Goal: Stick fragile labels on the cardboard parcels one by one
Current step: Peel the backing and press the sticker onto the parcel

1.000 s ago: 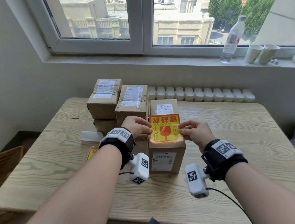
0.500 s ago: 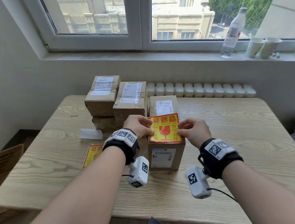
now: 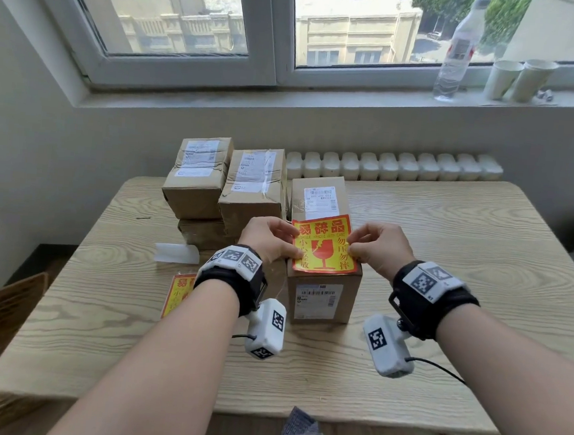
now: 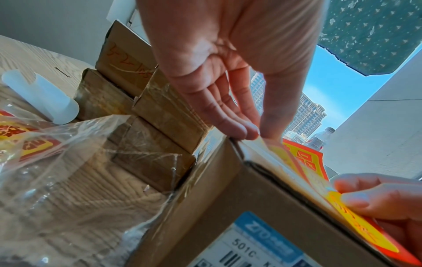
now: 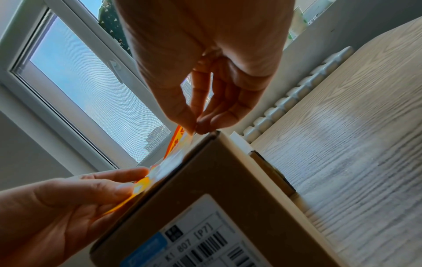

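A yellow fragile label [image 3: 324, 246] with a red border and a red broken-glass mark is stretched over the front half of the top of a cardboard parcel [image 3: 322, 299]. My left hand [image 3: 298, 244] pinches its left edge and my right hand [image 3: 352, 245] pinches its right edge. In the left wrist view the label [image 4: 303, 162] slopes, low at the parcel's [image 4: 228, 207] front edge and raised at the back. In the right wrist view thumb and fingers of my right hand [image 5: 196, 127] meet on the label [image 5: 177, 144] above the parcel's corner [image 5: 217, 180].
Several other taped parcels [image 3: 197, 179] are stacked to the left and behind. A plastic bag of spare labels [image 3: 178, 291] and a white backing strip [image 3: 176, 253] lie left of the parcel. A bottle [image 3: 460, 45] and cups [image 3: 516, 77] stand on the sill.
Both hands have come down a little with the label, bringing its near edge to the front edge of the parcel's top. Grip is unchanged.
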Tool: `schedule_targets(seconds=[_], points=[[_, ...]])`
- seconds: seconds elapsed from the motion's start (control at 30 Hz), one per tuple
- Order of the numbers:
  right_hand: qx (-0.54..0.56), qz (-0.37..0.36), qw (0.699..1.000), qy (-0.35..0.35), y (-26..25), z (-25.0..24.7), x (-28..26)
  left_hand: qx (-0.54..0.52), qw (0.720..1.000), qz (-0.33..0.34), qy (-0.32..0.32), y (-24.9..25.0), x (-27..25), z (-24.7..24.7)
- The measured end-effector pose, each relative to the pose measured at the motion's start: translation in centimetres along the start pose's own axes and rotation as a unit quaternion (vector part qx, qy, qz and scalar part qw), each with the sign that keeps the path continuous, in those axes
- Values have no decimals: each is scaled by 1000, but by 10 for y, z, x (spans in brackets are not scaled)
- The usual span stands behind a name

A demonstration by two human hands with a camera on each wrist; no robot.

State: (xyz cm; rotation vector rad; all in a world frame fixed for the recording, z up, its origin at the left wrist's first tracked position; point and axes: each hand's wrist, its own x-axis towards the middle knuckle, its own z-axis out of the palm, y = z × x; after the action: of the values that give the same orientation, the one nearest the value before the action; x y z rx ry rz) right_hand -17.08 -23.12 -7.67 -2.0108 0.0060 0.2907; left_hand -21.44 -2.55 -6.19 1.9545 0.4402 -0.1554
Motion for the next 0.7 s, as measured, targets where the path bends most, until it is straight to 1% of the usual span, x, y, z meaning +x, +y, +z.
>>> schedule_targets(seconds=[0.2, 0.37, 0.7], points=[[-6, -5, 1000, -14, -1, -1, 0, -17, 1000, -10, -21, -1, -1, -1], [-22, 0, 1000, -12, -2, -2, 2, -49, 999, -11, -9, -1, -2, 0], [-90, -30, 995, -11, -4, 0, -5, 1, 1000, 3, 11, -7, 1, 4]])
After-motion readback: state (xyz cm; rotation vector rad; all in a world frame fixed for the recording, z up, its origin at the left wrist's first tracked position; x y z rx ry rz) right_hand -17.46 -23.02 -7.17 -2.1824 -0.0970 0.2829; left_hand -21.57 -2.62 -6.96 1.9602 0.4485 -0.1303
